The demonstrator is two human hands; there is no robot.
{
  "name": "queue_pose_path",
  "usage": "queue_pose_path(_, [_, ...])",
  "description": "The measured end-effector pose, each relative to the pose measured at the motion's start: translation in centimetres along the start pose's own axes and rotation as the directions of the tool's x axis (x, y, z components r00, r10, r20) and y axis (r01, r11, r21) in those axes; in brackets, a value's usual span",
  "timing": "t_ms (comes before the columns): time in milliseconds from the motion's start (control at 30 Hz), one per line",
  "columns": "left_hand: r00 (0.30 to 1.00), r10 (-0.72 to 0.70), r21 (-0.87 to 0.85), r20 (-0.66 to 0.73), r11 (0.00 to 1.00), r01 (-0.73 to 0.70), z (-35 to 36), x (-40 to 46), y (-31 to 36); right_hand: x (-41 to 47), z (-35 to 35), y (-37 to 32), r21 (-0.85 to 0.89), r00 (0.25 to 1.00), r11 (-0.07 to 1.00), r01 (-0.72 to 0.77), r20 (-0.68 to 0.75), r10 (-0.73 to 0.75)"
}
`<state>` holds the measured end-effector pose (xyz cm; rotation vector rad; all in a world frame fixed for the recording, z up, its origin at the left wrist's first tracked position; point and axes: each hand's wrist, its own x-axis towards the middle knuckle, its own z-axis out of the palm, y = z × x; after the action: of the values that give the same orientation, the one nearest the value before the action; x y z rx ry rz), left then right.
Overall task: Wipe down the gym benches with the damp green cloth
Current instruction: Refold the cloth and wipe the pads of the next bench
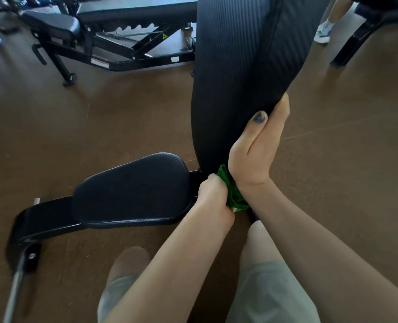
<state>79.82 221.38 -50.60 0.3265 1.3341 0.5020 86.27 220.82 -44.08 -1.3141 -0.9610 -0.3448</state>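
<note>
Grey shorts and two bare knees fill the bottom edge, both forearms reaching forward from them over the brown gym floor. Left hand is curled tight around the bunched damp green cloth, pressing it into the gap where the black textured seat pad meets the foot of the raised black ribbed backrest pad. Much of the cloth is hidden between that hand and the right wrist, so only a crumpled fold shows. Right hand has its grip on the lower right edge of the backrest, thumb lying on the front face and fingers wrapped behind, out of sight. Both pads belong to the near bench surface, whose black steel frame runs out to the left and ends at a blurred silver bar. Behind it stands a second black adjustable bench, well apart. At the upper right, a black angled bench leg stands near another person's white trainer
</note>
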Motion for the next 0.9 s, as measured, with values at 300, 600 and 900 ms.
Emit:
queue_pose_path(300, [0.995, -0.097, 0.188, 0.017, 0.978, 0.092, 1.8, -11.0, 2.6, 2.4, -6.8, -5.3, -0.387, 0.578, 0.761, -0.52, 0.496, 0.648])
queue_pose_path(600, [0.794, 0.357, 0.728, 0.493, 0.331, -0.601, 2.9, -31.9, 9.4, 18.6, -13.9, -18.0, -0.369, -0.38, -0.191, -0.91, 0.552, 0.742])
queue_pose_path(900, [0.53, 0.345, 0.586, 0.774, -0.073, -0.807, 6.6, -44.4, 15.1, 27.6, -19.0, -26.8, -0.089, -0.197, -0.185, -0.979, 0.658, 0.727])
